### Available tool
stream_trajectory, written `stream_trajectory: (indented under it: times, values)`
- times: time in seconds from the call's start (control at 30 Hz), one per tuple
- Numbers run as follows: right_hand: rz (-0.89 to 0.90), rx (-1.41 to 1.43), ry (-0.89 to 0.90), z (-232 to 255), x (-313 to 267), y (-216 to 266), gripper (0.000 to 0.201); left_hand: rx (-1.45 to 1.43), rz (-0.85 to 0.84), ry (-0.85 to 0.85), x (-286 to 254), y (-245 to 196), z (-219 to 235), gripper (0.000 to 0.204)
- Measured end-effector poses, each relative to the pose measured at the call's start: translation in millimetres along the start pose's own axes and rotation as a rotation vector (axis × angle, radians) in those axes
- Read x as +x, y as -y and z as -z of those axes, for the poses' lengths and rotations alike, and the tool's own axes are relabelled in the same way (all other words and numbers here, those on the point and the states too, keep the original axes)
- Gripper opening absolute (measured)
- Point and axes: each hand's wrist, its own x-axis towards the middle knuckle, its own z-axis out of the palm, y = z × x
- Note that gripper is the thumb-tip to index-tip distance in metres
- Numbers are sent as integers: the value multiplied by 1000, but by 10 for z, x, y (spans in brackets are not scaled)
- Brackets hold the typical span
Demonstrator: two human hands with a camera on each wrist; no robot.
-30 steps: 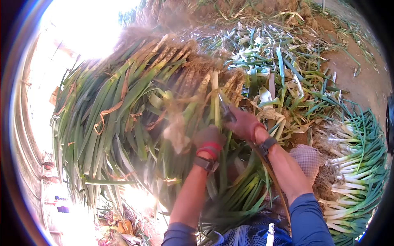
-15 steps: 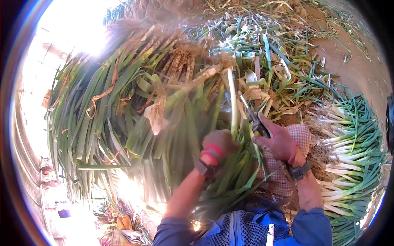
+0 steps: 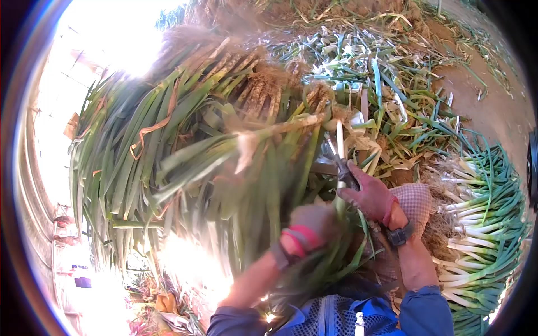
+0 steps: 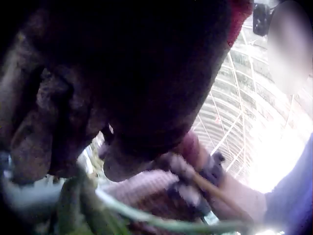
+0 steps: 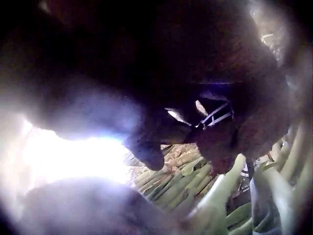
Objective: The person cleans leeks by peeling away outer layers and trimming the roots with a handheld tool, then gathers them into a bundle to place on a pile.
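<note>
Right hand (image 3: 371,195): grips nozzle (image 3: 348,177), beside one leek (image 3: 340,139). Left hand (image 3: 315,225): blurred, near the leek's green part; grip cannot be told.

In head view, see ribbed, curved wall (image 3: 35,207) down left edge, with strong glare alongside. At lower left, make out small purple item (image 3: 83,281), and orange-brown scrap (image 3: 166,303) to its right; cannot identify either. Toward upper right, note bare brown ground (image 3: 487,109). In left wrist view, find arched, ribbed roof (image 4: 230,103), partly washed out.
</note>
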Motion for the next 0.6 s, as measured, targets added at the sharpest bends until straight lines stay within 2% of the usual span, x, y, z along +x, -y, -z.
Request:
stream_trajectory:
  times: [0.07, 0.1, 0.17, 0.23, 0.27, 0.3, 0.33, 0.37, 0.4, 0.47, 0.57, 0.6]
  values:
    - [-16, 2, -42, -70, 65, -90, 89, -20, -20, -244, 86, 369, 548, 27]
    - [-37, 1, -78, -112, 85, -112, 89, -55, 44, -422, 149, 604, 755, 20]
    - [-3, 54, -67, -128, 14, 49, 86, 259, 188, -644, 186, 912, 1285, 21]
    - [77, 252, 7, -195, -15, 89, 86, 556, 96, -700, 181, 1285, 1546, 34]
    - [76, 342, 13, -257, 9, 78, 85, 560, 94, -702, 232, 1421, 1545, 34]
    - [78, 344, 9, -289, 13, 117, 85, 493, 280, -556, 317, 1570, 1490, 41]
    - [210, 389, 3, -327, 21, 179, 81, 422, 460, -405, 388, 1639, 1457, 49]
    - [344, 433, -2, -360, 36, 257, 78, 425, 456, -406, 434, 1704, 1409, 49]
    - [216, 381, 124, -291, -22, 434, 78, 430, 482, -352, 458, 1736, 1374, 55]
    - [166, 328, 127, -356, 34, 534, 80, 438, 504, -296, 498, 1756, 1379, 61]
    - [94, 288, 91, -487, 167, 471, 86, 296, 426, -281, 498, 1731, 1445, 63]
    - [130, 287, 101, -499, 192, 507, 86, 261, 469, -181, 537, 1672, 1492, 63]
